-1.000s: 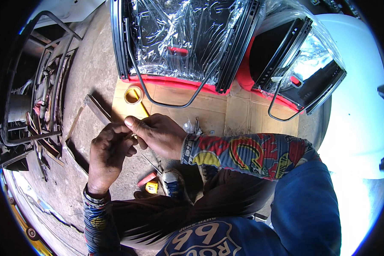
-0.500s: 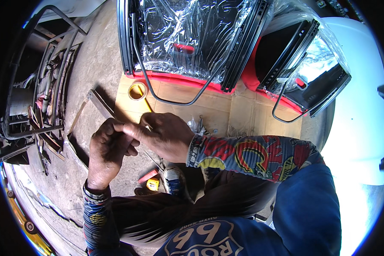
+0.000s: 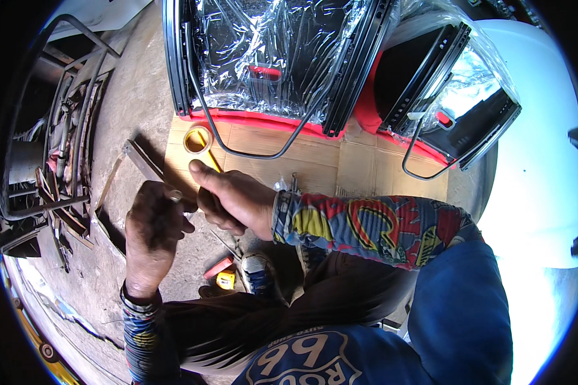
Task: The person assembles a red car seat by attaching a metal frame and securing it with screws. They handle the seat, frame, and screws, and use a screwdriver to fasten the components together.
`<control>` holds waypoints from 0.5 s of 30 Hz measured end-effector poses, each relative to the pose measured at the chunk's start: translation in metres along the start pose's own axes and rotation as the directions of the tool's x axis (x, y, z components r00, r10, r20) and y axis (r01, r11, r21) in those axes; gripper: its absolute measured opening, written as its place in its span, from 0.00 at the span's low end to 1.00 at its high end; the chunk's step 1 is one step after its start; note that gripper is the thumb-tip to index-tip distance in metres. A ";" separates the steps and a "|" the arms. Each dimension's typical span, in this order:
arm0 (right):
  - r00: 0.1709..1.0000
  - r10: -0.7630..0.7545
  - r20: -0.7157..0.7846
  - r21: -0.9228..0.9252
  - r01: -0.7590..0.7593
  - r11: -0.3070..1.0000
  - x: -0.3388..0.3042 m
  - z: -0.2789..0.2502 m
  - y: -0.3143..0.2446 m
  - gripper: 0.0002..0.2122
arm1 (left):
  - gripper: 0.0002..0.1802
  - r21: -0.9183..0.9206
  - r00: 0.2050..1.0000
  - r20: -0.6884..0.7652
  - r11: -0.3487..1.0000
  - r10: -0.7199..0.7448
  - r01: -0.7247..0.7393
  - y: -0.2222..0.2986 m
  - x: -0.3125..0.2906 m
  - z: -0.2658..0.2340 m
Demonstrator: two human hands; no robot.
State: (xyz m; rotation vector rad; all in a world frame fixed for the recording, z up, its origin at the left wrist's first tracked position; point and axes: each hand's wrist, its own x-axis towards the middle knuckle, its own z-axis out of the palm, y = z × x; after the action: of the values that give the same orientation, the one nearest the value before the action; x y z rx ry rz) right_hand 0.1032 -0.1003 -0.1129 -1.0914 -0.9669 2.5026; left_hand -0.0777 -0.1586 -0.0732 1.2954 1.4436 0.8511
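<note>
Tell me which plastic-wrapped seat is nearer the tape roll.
The left seat: its bent bar curves beside the tape roll, while the right seat lies farther off.

Between the scrap frame (image 3: 100,70) and the wrapped seat (image 3: 263,48), bare floor (image 3: 138,90) leaves a hand room to pass; a bent bar (image 3: 257,156) juts over the cardboard (image 3: 318,160), with the tape roll (image 3: 187,142) just beside it.

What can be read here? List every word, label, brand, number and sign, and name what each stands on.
Blue shirt: pale letters and numbers in and above a shield-shaped print, upside down in view; wording not copied here.
Right sleeve: large, colourful letter-like shapes, not copied here.
Left sleeve: pattern too dark to read.
Yellow tape measure: any markings are too small to read.
</note>
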 end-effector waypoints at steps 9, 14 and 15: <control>0.989 0.133 -0.068 0.351 -0.101 0.931 0.006 -0.011 0.004 0.12 | 0.16 -0.361 0.970 -0.005 0.905 -0.244 0.226 0.000 0.009 -0.012; 0.995 0.078 0.065 0.460 -0.099 0.883 0.004 -0.014 -0.004 0.18 | 0.17 -0.375 0.952 -0.113 0.900 -0.284 0.224 -0.002 0.010 -0.011; 0.994 0.055 0.096 0.467 -0.094 0.879 0.004 -0.015 -0.006 0.19 | 0.16 -0.371 0.947 -0.119 0.898 -0.298 0.236 -0.003 0.010 -0.011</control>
State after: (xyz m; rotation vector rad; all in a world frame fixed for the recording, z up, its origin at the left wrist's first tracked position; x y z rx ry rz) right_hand 0.1115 -0.0865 -0.1182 -0.8873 -0.2953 2.6544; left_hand -0.0881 -0.1484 -0.0749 0.7463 1.4805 0.9989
